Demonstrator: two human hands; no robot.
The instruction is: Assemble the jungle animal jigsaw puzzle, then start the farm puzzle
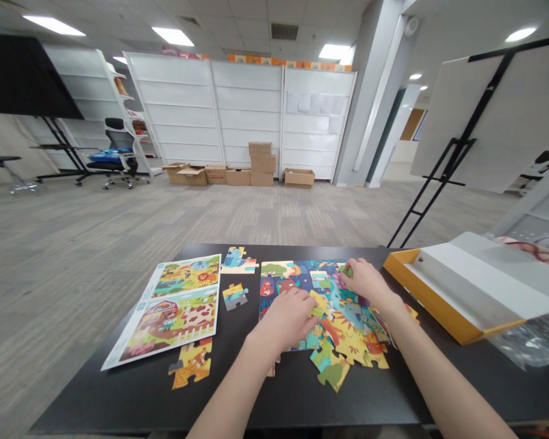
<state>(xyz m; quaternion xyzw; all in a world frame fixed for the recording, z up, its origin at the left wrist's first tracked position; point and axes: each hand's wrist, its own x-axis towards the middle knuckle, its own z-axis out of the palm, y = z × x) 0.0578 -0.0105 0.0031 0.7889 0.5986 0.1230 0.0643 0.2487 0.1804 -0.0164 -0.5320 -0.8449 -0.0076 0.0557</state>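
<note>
My left hand (286, 314) rests low over the puzzle board, its fingers curled round the edge of a yellow-green puzzle piece (320, 303). At the board's upper right, my right hand (366, 281) pinches a green puzzle piece (346, 271) between thumb and fingers. The dark blue board (304, 269) lies partly under a loose heap of yellow, orange and teal pieces (348, 332). A green and yellow piece (331, 366) sticks out at the near side of the heap. My hands and forearms hide parts of the board.
A printed picture sheet (178, 311) lies at the left, partly over a giraffe-coloured piece (193, 364). Joined pieces (238, 262) and a smaller group (235, 297) lie between sheet and board. An open yellow-edged box (443, 292) and clear plastic wrap (531, 341) occupy the right of the black table (141, 393).
</note>
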